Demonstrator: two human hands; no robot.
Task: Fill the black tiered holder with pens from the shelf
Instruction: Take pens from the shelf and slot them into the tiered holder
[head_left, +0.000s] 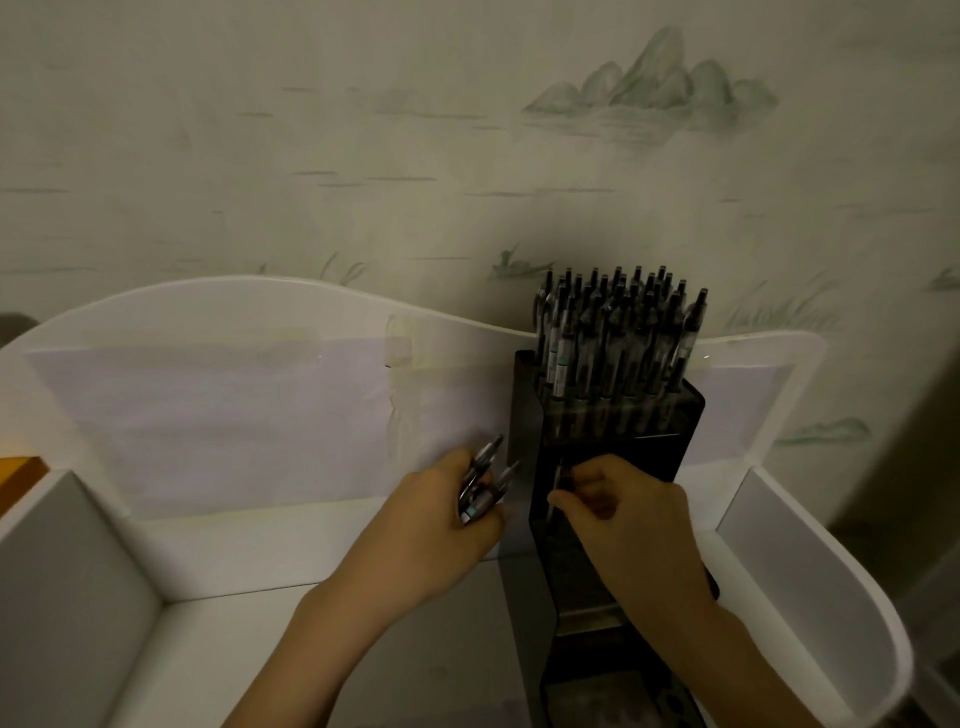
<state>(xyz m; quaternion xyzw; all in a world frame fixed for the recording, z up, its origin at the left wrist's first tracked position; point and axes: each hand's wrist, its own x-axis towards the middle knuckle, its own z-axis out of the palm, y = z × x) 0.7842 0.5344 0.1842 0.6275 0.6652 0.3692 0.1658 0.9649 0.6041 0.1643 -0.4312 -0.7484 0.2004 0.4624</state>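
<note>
One pen (558, 486) is pinched by the right hand (631, 512) over the holder (691, 415)'s second tier; spare pens (483, 483) are gripped by the left hand (441, 519). Back tier packed, lower tiers unfilled.

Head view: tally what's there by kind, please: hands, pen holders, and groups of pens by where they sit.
Hands: 2, left hand and right hand
Black tiered holder: 1
Pen groups: 3, top-tier pens, bundle of pens in left hand, single pen pinched by right hand
Total: 6

So there's this white shelf (322, 551) with a wavy back panel and raised side walls. The black tiered holder (613, 431) stands right on it, toward the right side, its back tier packed with upright pens (618, 332).
</note>
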